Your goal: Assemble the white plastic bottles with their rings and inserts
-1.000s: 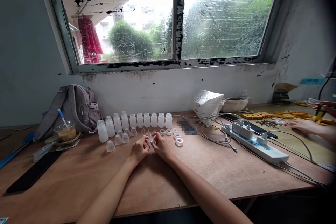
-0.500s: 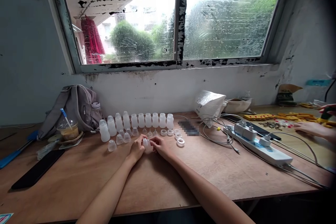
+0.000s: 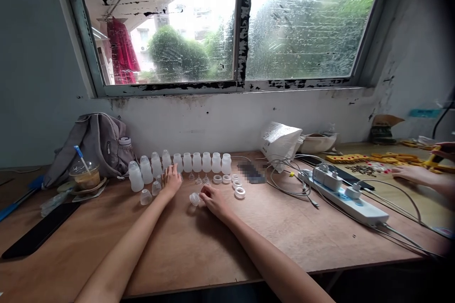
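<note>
My right hand point(image 3: 215, 202) pinches a baby bottle teat in its white collar point(image 3: 194, 199) just above the table. My left hand point(image 3: 172, 180) reaches over the small clear dome caps, fingers stretched out and apart; it covers part of that group. One cap point(image 3: 145, 197) stands left of the hand, another cap point(image 3: 156, 188) right beside it. Behind them runs a row of frosted baby bottles point(image 3: 197, 163); several at the left wear dome caps point(image 3: 135, 176). Loose clear teats point(image 3: 198, 181) lie beyond my right hand, and white collar rings point(image 3: 240, 192) to its right.
A grey backpack point(image 3: 95, 144), an iced drink cup point(image 3: 84, 177) and a black flat case point(image 3: 40, 229) occupy the left. Cables and a power strip point(image 3: 350, 199) lie at right, near a white pouch point(image 3: 280, 142). Another person's hand point(image 3: 412, 174) works among yellow parts at far right.
My left hand has let go of the teat and collar and moved left to the dome caps. My right hand keeps the teat and collar. The view has shifted slightly.
</note>
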The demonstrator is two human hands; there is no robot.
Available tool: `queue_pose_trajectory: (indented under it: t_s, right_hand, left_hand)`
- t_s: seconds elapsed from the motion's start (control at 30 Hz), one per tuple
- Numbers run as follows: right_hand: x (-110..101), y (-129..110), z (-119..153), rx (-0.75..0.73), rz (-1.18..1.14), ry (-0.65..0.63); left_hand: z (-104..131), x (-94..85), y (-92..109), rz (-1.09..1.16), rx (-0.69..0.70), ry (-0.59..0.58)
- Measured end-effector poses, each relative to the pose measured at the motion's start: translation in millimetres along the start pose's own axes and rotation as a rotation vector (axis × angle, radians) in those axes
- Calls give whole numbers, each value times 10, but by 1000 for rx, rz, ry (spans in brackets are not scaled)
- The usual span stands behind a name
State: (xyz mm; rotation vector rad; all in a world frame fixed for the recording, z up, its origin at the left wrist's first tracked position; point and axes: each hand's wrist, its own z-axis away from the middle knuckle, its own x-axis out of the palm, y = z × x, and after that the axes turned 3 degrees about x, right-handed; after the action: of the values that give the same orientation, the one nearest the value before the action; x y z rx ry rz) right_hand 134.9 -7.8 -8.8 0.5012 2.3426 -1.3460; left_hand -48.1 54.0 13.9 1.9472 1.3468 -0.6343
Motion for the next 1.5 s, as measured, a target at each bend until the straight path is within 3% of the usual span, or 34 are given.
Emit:
queue_pose_trajectory:
  t_s: [0.2, 0.43, 0.57, 0.7, 0.77, 0.9, 1.0, 1.27, 1.5]
  right_hand:
    - [11, -26, 9, 7, 22, -29]
    - [16, -43, 0, 28, 1, -55]
    - [-1, -51, -8, -7, -24, -37]
    - [-27, -57, -22, 11, -90, 23]
    - [-35, -54, -30, 39, -143, 52]
    - [-27, -12, -48, 96, -240, 101]
    - [-12, 40, -68, 143, -314, 122]
    - [-61, 71, -119, 188, -658, 181]
    - [-98, 67, -146, 195, -654, 221]
  left_hand:
    - [-439, 166, -144, -77, -49, -33]
    - [-556, 219, -145, -32, -79, 28]
    - [-489, 116, -66, 9, -38, 88]
    - [-209, -64, 98, 232, 24, 348]
    - [3, -162, 184, 368, 80, 411]
    - [385, -289, 274, 474, 150, 306]
    - [519, -281, 263, 502, 191, 196]
    - [569, -68, 214, 581, 199, -61]
    - [583, -77, 186, 410, 338, -69]
